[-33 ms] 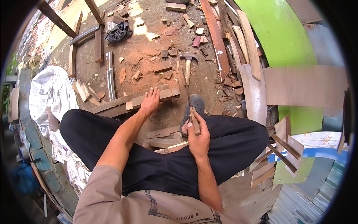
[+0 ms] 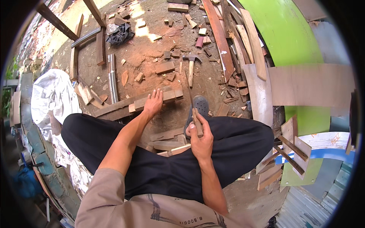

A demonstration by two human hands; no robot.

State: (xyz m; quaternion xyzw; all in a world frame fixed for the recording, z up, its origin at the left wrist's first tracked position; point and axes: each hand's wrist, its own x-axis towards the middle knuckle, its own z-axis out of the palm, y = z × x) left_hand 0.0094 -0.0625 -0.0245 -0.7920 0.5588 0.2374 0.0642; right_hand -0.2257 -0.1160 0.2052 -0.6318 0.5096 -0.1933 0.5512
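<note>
Left of the frame's centre, the left hand [image 2: 153,102] lies on the block [image 2: 173,95], fingers slightly spread, presumably to steady it. Right of centre, the right hand [image 2: 202,140] wraps its fingers round the handle [image 2: 197,124] of the blade [image 2: 191,95], probably for control. Hands, block and blade look practically unmoved since the earlier frame.

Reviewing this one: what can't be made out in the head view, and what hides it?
Head view: part of the tool handle, covered by the right hand.
Head view: whether the blade has teeth; too thin.
Head view: the palm of the left hand, turned down on the wood block.
Head view: one foot, hidden by the black trousers.
Head view: the blue thing near the left rim; dark, blurred.
</note>
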